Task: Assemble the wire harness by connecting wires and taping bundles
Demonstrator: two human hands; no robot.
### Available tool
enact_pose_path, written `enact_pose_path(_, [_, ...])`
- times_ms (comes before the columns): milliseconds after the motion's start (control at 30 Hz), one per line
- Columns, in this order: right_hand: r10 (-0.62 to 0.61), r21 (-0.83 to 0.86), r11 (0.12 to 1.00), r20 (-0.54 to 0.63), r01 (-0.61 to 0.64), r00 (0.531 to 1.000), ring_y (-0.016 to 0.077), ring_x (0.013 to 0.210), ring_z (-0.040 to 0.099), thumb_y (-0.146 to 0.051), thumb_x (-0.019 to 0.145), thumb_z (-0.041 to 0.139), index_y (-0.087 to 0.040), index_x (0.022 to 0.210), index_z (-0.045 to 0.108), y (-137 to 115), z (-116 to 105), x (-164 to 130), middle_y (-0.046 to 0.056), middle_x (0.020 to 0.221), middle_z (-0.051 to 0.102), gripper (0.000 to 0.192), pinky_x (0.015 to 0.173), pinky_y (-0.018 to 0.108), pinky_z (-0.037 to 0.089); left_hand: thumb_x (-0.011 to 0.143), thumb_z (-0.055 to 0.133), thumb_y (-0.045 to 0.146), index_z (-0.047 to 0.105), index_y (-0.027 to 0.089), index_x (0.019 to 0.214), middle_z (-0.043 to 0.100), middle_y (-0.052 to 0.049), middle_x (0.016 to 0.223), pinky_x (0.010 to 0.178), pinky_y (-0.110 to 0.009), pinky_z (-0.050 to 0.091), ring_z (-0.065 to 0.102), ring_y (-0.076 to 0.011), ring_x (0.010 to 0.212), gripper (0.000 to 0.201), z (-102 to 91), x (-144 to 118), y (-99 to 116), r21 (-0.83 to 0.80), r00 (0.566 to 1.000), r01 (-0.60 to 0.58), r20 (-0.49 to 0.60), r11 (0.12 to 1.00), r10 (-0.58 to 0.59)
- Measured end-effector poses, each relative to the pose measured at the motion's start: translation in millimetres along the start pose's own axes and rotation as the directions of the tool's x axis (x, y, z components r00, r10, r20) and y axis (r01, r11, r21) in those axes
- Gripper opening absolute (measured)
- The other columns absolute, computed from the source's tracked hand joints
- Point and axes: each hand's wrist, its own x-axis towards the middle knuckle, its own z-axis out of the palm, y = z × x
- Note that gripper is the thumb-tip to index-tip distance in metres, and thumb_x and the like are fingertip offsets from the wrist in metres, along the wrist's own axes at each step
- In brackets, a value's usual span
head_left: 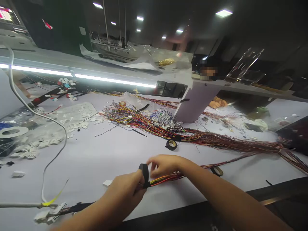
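Tape roll [144,173] between both grips

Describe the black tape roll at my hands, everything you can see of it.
The black tape roll is a small ring of dark, matte tape, seen nearly edge-on and standing upright against the wire bundle. It sits where the bundle's multicoloured wires give way to a black-wrapped stretch. The left hand grips the bundle just beside it, thumb touching the roll; the right hand has its fingertips at the roll's upper edge. It is held above the pale table.
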Motion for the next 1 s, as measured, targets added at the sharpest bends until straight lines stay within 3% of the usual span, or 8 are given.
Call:
enact_pose_path(100, [0.010, 0.326, 0.925, 0.496, -0.197, 0.868, 0.0144, 0.067, 0.064, -0.041, 0.078, 0.068, -0.015, 0.090, 0.067, -1, 6, 22, 0.003, 0.077, 0.068, 0.028, 0.061, 0.022, 0.045, 0.083, 0.048, 0.025, 0.053, 0.023, 0.075, 0.063, 0.000, 0.071, 0.059, -0.027, 0.032, 0.052, -0.0158, 0.062, 0.010, 1.1, -7, -1, 0.014, 0.998, -0.068, -0.011, 0.998, 0.068])
enact_pose_path(233, [-0.087, 0.585, 0.808, 0.239, -0.072, 0.967, 0.0104, 0.062, 0.058, -0.037, 0.081, 0.064, -0.014, 0.083, 0.065, -17, 18, 34, 0.001, 0.072, 0.064, 0.022, 0.058, 0.020, 0.041, 0.085, 0.049, 0.028, 0.058, 0.024, 0.089, 0.066, 0.001, 0.079, 0.063, -0.027, 0.038, 0.056, -0.0166, 0.069, 0.011, -5.5, -10, -14, -0.229, 0.997, 0.011, 0.075, 0.973, 0.007])
enact_pose_path(333, [-0.141, 0.340, 0.927, -0.075, 0.158, 0.987, 0.0120, 0.068, 0.059, -0.024, 0.084, 0.058, -0.017, 0.095, 0.066, -37, 22, 23, 0.000, 0.078, 0.065, 0.016, 0.062, 0.022, 0.043, 0.088, 0.046, 0.032, 0.057, 0.021, 0.086, 0.064, 0.000, 0.079, 0.062, -0.026, 0.038, 0.053, -0.0152, 0.069, 0.016, -10.6, -3, -25, -0.483, 0.995, 0.046, 0.103, 0.874, 0.004])
enact_pose_path(433, [-0.413, -0.144, 0.910, -0.275, 0.388, 0.868, 0.0175, 0.083, 0.061, -0.023, 0.088, 0.054, -0.022, 0.109, 0.064, -42, 36, 1, 0.004, 0.093, 0.069, 0.024, 0.077, 0.030, 0.046, 0.081, 0.057, 0.037, 0.053, 0.019, 0.080, 0.053, 0.005, 0.063, 0.051, -0.024, 0.030, 0.041, -0.0103, 0.054, 0.019, -11.8, 9, -36, -0.717, 0.972, 0.174, 0.234, 0.675, -0.002])
enact_pose_path(567, [-0.703, -0.566, 0.597, -0.027, 0.568, 0.711, 0.0213, 0.094, 0.061, -0.021, 0.094, 0.044, -0.025, 0.120, 0.060, -19, 63, -27, 0.010, 0.106, 0.070, 0.031, 0.085, 0.035, 0.045, 0.070, 0.069, 0.037, 0.050, 0.018, 0.078, 0.039, 0.010, 0.051, 0.044, -0.023, 0.016, 0.026, -0.0064, 0.045, 0.027, -9.6, 20, -45, -0.789, 0.908, 0.359, 0.420, 0.498, 0.011])
enact_pose_path(667, [-0.742, -0.547, 0.578, -0.043, 0.606, 0.669, 0.0210, 0.113, 0.055, -0.012, 0.090, 0.044, -0.029, 0.124, 0.057, -5, 66, -36, 0.008, 0.123, 0.063, 0.039, 0.099, 0.039, 0.039, 0.071, 0.067, 0.037, 0.051, 0.017, 0.081, 0.043, 0.009, 0.052, 0.044, -0.023, 0.019, 0.030, -0.0064, 0.044, 0.027, -12.5, 24, -45, -0.764, 0.902, 0.353, 0.432, 0.539, 0.021])
enact_pose_path(800, [-0.438, -0.249, 0.895, -0.335, 0.370, 0.834, 0.0201, 0.106, 0.058, -0.019, 0.085, 0.053, -0.026, 0.126, 0.056, -10, 55, -33, 0.008, 0.121, 0.061, 0.042, 0.091, 0.034, 0.044, 0.074, 0.060, 0.032, 0.053, 0.017, 0.093, 0.048, 0.008, 0.060, 0.049, -0.023, 0.030, 0.041, -0.0089, 0.051, 0.024, -26.3, 19, -37, -0.685, 0.918, 0.310, 0.397, 0.660, -0.019])
enact_pose_path(1000, [-0.046, 0.007, 0.999, -0.204, 0.048, 0.978, 0.0134, 0.069, 0.053, -0.034, 0.079, 0.063, -0.021, 0.090, 0.067, -19, 54, -10, -0.002, 0.075, 0.061, 0.018, 0.058, 0.021, 0.037, 0.062, 0.061, 0.011, 0.049, 0.027, 0.122, 0.056, -0.003, 0.112, 0.076, -0.029, 0.046, 0.057, -0.0175, 0.087, 0.064, -21.0, -10, -28, -0.132, 0.971, -0.158, 0.158, 0.979, 0.178])
